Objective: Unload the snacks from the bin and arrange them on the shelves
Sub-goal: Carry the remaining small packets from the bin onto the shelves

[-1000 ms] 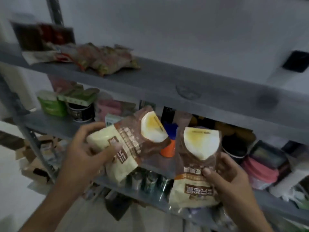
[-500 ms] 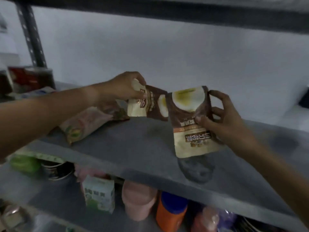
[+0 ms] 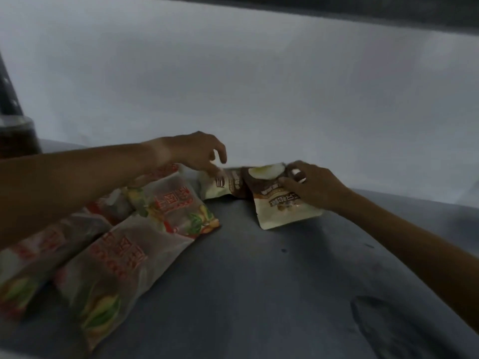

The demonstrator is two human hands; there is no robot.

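Resting under both hands, two pouches: right hand (image 3: 313,186) gripping right pouch (image 3: 280,203), left hand (image 3: 197,154) loose above left pouch (image 3: 223,186).

Shelf (image 3: 272,294): grey, matt, looks like painted board or metal, can't tell which; dull scuffs and a dark smudge near front right. Brown-and-cream pouch (image 3: 282,208): plastic film, slight sheen, smooth w/ creases. 2nd pouch (image 3: 223,186) beside it: same film, soft gloss. Fruit-print packs (image 3: 178,211) at left: thin plastic wrap, semi-gloss, wrinkled, printing blurred. Wall (image 3: 259,99) behind: plain white, matt, smooth. Upright post (image 3: 7,94) at far left: dark metal, perforated, dull finish. Shelf above (image 3: 363,11): dark, matt edge.
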